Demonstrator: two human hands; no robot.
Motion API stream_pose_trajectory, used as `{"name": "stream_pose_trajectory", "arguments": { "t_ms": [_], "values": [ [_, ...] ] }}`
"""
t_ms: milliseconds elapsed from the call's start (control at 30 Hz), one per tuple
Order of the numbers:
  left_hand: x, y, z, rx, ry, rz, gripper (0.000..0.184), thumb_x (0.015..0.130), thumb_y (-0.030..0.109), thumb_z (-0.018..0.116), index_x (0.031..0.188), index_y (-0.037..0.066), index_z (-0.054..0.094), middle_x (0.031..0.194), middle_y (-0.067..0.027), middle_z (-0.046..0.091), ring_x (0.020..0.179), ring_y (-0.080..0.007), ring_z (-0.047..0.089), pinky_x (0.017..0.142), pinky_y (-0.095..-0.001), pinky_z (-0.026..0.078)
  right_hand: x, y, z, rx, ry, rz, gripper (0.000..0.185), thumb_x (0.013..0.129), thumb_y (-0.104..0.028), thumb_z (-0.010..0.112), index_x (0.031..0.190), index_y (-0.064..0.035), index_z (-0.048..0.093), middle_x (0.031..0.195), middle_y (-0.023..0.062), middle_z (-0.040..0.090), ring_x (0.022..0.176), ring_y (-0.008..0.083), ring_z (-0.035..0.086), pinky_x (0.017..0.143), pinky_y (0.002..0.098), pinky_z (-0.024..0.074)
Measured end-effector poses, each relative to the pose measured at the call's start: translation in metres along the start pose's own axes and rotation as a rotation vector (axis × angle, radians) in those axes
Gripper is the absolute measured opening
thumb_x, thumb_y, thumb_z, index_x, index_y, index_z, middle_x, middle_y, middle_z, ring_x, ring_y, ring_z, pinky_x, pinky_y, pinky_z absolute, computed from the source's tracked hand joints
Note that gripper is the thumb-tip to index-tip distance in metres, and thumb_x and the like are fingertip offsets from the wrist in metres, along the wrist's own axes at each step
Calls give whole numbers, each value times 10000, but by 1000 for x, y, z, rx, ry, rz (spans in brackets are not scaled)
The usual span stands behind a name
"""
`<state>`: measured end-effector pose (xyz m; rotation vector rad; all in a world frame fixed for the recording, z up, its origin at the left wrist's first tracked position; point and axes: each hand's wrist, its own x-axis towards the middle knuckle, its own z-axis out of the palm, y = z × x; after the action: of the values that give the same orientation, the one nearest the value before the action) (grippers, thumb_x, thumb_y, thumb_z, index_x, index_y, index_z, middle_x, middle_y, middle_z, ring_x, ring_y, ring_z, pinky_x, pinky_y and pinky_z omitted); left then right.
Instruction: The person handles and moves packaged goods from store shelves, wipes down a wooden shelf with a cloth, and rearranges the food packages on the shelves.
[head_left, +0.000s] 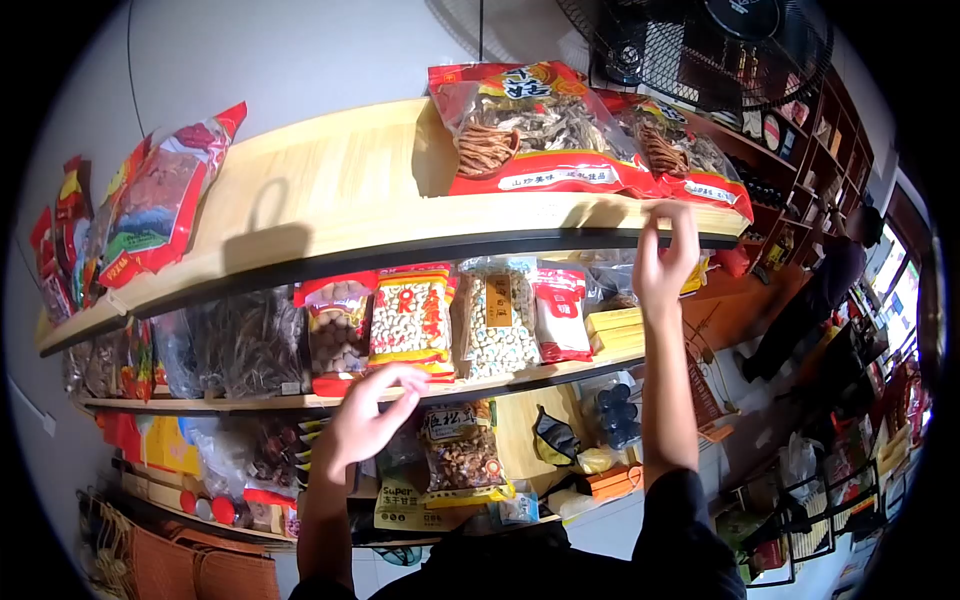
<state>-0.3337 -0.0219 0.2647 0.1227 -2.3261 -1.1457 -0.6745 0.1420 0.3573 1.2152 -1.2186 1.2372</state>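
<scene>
My left hand (372,418) is in front of the middle shelf, fingers stretched out and thumb apart, with nothing in it. Right behind its fingertips stands a red and yellow bag of pale nuts or seeds (411,318). My right hand (668,252) is raised at the front edge of the top shelf (340,215). Its fingers curl towards the thumb in a loose ring, and whatever they pinch is hidden. Just above it are a large red bag of dried mushrooms (545,130) and a similar bag (682,150), both lying tilted on the shelf.
More red bags (165,195) lean at the left end of the top shelf. The middle shelf also holds a clear bag of pale pieces (500,315) and a white-red bag (563,315). A black fan (700,50) hangs over the right end. A person (832,285) stands farther right.
</scene>
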Motion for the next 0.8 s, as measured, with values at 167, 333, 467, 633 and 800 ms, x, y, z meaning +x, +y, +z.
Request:
{"name": "stream_pose_trajectory", "arguments": {
  "t_ms": [167, 333, 467, 633, 800],
  "values": [
    [77, 62, -33, 98, 239, 354, 114, 867, 6, 571, 974, -12, 607, 924, -103, 649, 907, -165, 618, 846, -291, 474, 75, 24, 40, 55, 15, 148, 190, 848, -66, 555, 1020, 14, 555, 949, 146, 553, 843, 272, 554, 781, 356, 449],
    [178, 59, -42, 73, 431, 323, 427, 929, 155, 555, 1300, 46, 374, 1075, -129, 604, 927, -196, 593, 879, -343, 453, 71, 53, 66, -14, -252, 200, 242, 916, -214, 544, 1031, -3, 579, 1028, 186, 538, 939, 338, 546, 841, 391, 441],
    [219, 40, -42, 332, 471, 91, 460, 965, 329, 483, 1311, 49, 364, 1070, -184, 609, 899, -279, 614, 839, -367, 479, 69, 47, 68, -21, -318, 266, 277, 892, -204, 573, 1089, -10, 551, 1050, 196, 548, 962, 349, 555, 860, 390, 441],
    [212, 59, -26, 743, 360, -173, 577, 954, 533, 349, 1203, 42, 522, 965, -200, 660, 973, -366, 619, 871, -451, 471, 68, 56, 71, 67, -364, 324, 309, 885, -180, 581, 1126, 2, 514, 1052, 215, 611, 970, 344, 596, 858, 365, 451],
    [211, 62, -28, 873, 322, -146, 595, 940, 539, 382, 854, 7, 634, 925, -223, 663, 905, -382, 639, 814, -466, 491, 68, 54, 74, 105, -369, 460, 360, 878, -214, 590, 1165, -19, 495, 1049, 225, 637, 954, 331, 629, 853, 361, 461]
  ]
}}
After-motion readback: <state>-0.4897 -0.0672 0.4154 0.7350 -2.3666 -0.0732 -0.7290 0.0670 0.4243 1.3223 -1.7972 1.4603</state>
